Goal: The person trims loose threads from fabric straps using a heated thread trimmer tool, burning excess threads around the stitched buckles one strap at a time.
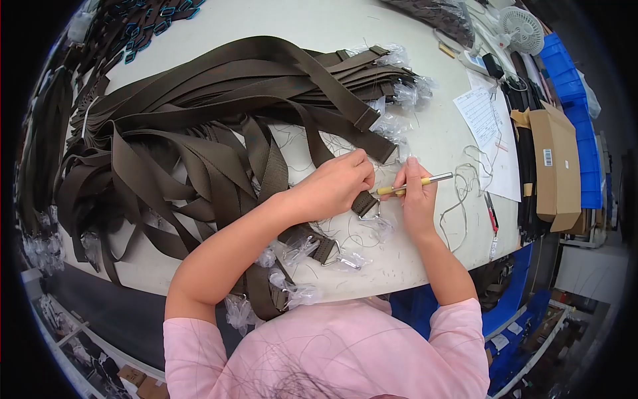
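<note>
My left hand (342, 186) is closed in a pinch above the end of a dark brown webbing strap (364, 203). What its fingertips hold is too small to make out. That strap end carries a metal ring partly wrapped in clear plastic. Just to the right, my right hand (415, 196) grips a slim pen-like tool (435, 178) with a yellow body and a silver end. The tool's yellow end points toward my left fingertips. Another strap end (324, 251) with a plastic-wrapped metal buckle lies below my left wrist.
A large bundle of brown straps (199, 80) spreads over the white table (425, 266). To the right are loose cords, a written sheet (475, 110), a red-and-black pen-like object (492, 214), an open cardboard box (555, 166), blue bins (571, 100) and a small fan (522, 31).
</note>
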A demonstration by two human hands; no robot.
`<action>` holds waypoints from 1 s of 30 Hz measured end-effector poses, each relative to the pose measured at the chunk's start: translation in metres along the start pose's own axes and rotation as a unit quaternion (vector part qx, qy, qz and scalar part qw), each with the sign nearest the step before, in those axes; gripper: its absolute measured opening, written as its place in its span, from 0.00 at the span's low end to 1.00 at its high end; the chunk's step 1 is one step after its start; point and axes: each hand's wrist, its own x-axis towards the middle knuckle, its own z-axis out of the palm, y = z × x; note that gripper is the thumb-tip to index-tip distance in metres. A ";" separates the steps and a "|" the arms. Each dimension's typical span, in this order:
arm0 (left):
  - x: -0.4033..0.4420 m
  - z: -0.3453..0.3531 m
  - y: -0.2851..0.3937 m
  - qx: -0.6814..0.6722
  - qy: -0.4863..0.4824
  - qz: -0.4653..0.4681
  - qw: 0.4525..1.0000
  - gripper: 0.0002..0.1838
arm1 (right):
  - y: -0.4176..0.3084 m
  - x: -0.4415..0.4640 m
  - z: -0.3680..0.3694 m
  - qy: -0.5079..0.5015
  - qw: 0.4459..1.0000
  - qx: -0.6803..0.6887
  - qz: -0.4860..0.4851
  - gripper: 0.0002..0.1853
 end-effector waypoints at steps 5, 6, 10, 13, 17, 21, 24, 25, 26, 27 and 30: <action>-0.002 0.002 -0.006 -0.068 0.020 0.007 0.997 0.07 | -0.001 0.002 -0.007 0.014 0.999 0.040 0.003 0.28; -0.002 0.001 -0.005 -0.061 0.018 0.012 0.998 0.07 | 0.002 0.003 -0.012 0.021 0.998 0.063 0.007 0.29; -0.002 0.001 -0.002 0.010 0.013 0.030 0.999 0.07 | 0.002 0.004 -0.017 0.069 0.987 0.145 0.009 0.29; 0.000 0.010 -0.002 0.070 0.029 0.025 0.997 0.06 | -0.007 -0.001 -0.015 0.087 0.983 0.156 -0.041 0.29; 0.000 -0.002 0.001 0.093 0.222 -0.018 0.971 0.06 | 0.000 -0.012 -0.029 0.052 0.979 0.087 -0.179 0.22; -0.018 -0.045 0.021 0.234 0.315 0.037 0.919 0.20 | -0.007 -0.027 -0.030 0.062 0.952 -0.104 -0.282 0.16; -0.039 -0.043 0.021 0.275 0.136 0.076 0.949 0.27 | -0.013 -0.038 -0.035 -0.006 0.880 -0.293 -0.375 0.07; -0.041 -0.035 0.016 0.289 0.109 0.074 0.948 0.28 | -0.010 -0.042 -0.034 -0.036 0.866 -0.315 -0.388 0.05; -0.043 -0.023 0.007 0.302 0.083 0.070 0.947 0.29 | -0.008 -0.045 -0.030 -0.069 0.850 -0.336 -0.400 0.04; -0.043 -0.019 0.005 0.315 0.057 0.066 0.945 0.30 | -0.005 -0.047 -0.026 -0.101 0.833 -0.357 -0.412 0.06; -0.032 -0.019 0.000 0.377 0.065 0.091 0.919 0.22 | 0.007 -0.048 -0.012 -0.113 0.840 -0.368 -0.382 0.17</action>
